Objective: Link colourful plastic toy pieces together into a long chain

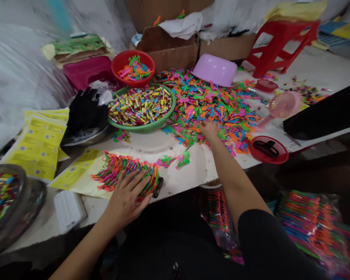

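Note:
My left hand (pixel 131 190) lies with fingers stretched over a neat row of small colorful plastic toys (pixel 116 167), pink, green, orange and blue. A black piece (pixel 157 188) sits at the row's right end. Farther right, my right hand (pixel 210 129) is at the near edge of a big loose heap of similar plastic pieces (pixel 210 103). Its fingers look curled down; what they hold, if anything, cannot be made out. Between the hands lie a pink-and-green piece (pixel 166 161) and a green piece (pixel 183 160).
Behind the row stands a green basket (pixel 142 127) of small multicolored cylinders, with a red bowl (pixel 133 81) beyond. An upturned purple basin (pixel 214 70) rests on the heap. To the right is a red basket (pixel 282 155); yellow printed sheets (pixel 37 144) and a white phone-like case (pixel 69 210) lie left.

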